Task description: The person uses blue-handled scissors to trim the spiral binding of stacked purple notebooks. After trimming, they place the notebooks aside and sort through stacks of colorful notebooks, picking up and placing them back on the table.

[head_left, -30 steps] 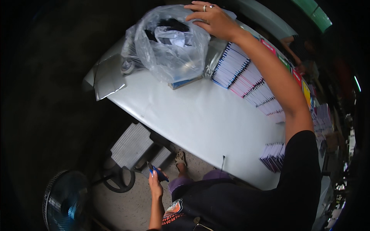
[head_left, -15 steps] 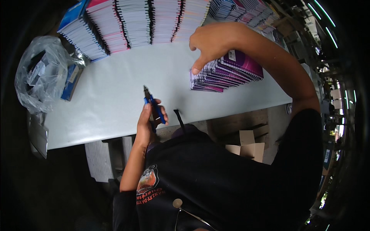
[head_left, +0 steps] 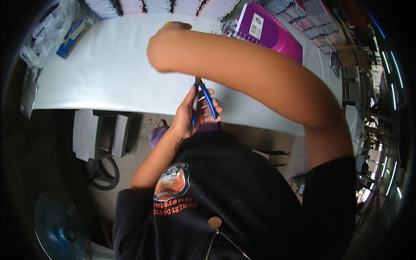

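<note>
My left hand (head_left: 186, 110) grips a pair of blue-handled pliers (head_left: 210, 102) at the front edge of the table, the handles spread apart. Their jaws point away from me, and the tips are partly hidden behind my right forearm. My right hand (head_left: 167, 45) reaches across above the table, beyond the pliers; it is smeared by motion and its fingers are mostly hidden. Under and behind that forearm lies a stack of purple spiral notebooks (head_left: 277, 37) with a white label on the top cover; the forearm covers much of it.
Tall stacks of spiral-bound notebooks (head_left: 158, 6) line the far edge of the pale table (head_left: 99, 73). More notebook stacks (head_left: 310, 21) stand at the far right. A clear plastic bag (head_left: 50, 32) and a blue box (head_left: 69, 39) sit at the left. A fan (head_left: 65, 234) is at the lower left.
My right hand has left the purple notebooks and swung left across the table. My left hand has moved right with the pliers, whose handles now stand wider apart. The view has shifted.
</note>
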A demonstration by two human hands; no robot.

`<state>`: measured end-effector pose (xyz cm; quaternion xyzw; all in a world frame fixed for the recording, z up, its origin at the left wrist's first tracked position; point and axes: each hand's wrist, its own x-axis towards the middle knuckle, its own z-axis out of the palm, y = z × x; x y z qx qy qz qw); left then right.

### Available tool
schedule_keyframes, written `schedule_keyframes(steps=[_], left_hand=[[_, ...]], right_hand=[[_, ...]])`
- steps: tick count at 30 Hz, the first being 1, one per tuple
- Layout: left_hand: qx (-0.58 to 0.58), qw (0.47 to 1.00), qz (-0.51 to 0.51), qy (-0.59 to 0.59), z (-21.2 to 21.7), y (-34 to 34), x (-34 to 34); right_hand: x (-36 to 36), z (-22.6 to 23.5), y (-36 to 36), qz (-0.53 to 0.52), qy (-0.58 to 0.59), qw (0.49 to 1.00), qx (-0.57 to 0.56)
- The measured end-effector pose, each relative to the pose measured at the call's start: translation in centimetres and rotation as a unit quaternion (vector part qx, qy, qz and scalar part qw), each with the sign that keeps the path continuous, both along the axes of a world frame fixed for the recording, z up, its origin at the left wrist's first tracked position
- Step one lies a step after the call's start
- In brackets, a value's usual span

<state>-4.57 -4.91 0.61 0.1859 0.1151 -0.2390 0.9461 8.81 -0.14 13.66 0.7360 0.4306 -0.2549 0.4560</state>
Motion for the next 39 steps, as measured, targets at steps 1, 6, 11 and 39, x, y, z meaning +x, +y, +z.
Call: schedule_keyframes(steps=[1,6,11,39], left_hand=[[-0.009,1.0,0.004,-0.002,-0.5,-0.2,0.1],[-0.017,1.0,0.017,-0.01,-2.3,-0.6,0.6],[-0.041,0.998,0.002,-0.048,-2.7,-1.7,0.8],[0.121,0.989,0.028,-0.077,-1.4,-1.3,2.4]], right_hand=[[0.9,-2.2,0.0,-0.032,-0.022,0.998,-0.042],[2.1,-5.9,-3.2,-0.142,-0.07,0.987,0.036],[6.8,-7.4,-5.9,-0.031,0.026,0.997,0.058],[8.4,-11.0,-2.8,-0.375,0.048,0.903,-0.205]])
